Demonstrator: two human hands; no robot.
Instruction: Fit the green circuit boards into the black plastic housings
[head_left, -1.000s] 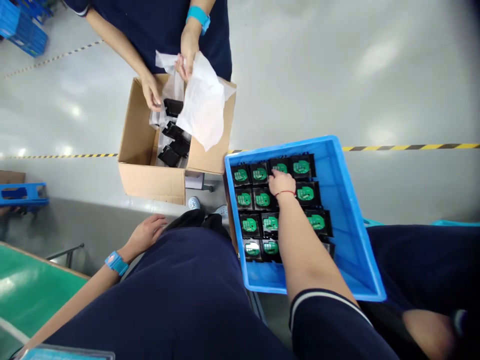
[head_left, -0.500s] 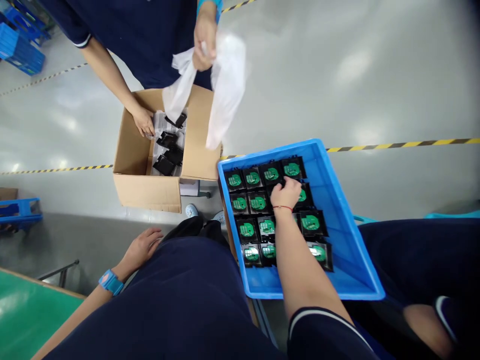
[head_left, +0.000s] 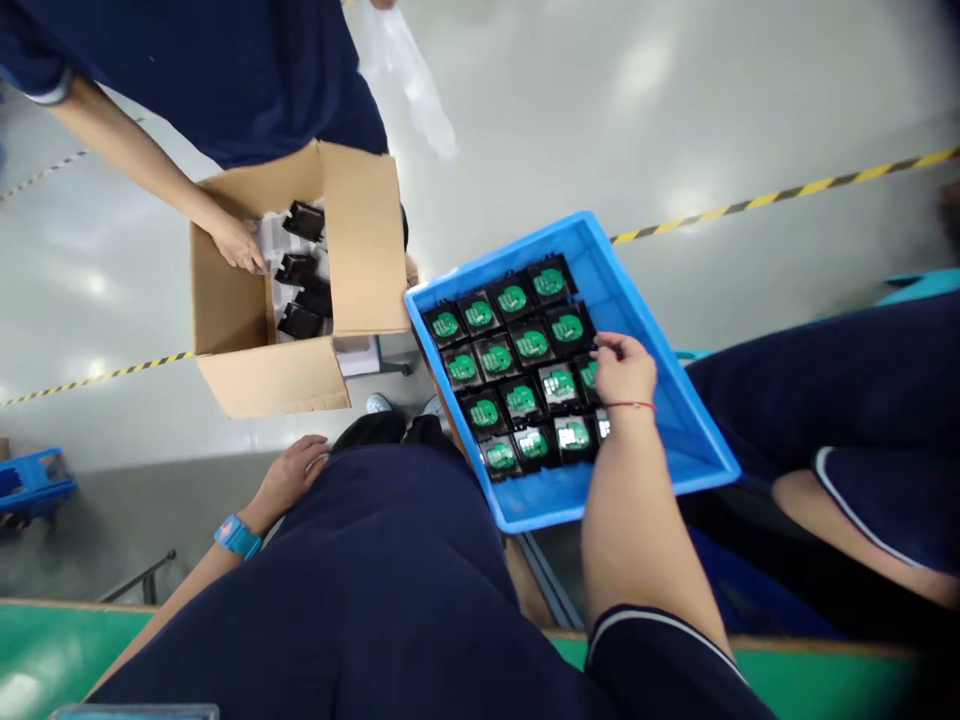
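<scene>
My right hand [head_left: 626,372] is inside the blue crate [head_left: 660,320], at the right end of the laid-out parts. Its fingers are bent together on the edge of a black plastic housing [head_left: 589,374] with a green circuit board, partly hidden by the hand. Several like housings [head_left: 532,344] lie face up in close rows in the crate. The hand and forearm cover the right ends of the lower rows. My left hand [head_left: 291,484] hangs beside my body, loosely open with nothing in it.
Across from me a co-worker's hand [head_left: 238,244] reaches into a cardboard box [head_left: 367,250] holding black parts [head_left: 300,270]. A white plastic bag [head_left: 420,90] hangs from their other hand. Another person's arm [head_left: 847,520] is at the right. A green tabletop [head_left: 67,650] lies behind me.
My right hand has moved from the middle of the housings to their right end, uncovering the ones beneath. The co-worker's white bag has moved up and away from the box. My view has shifted.
</scene>
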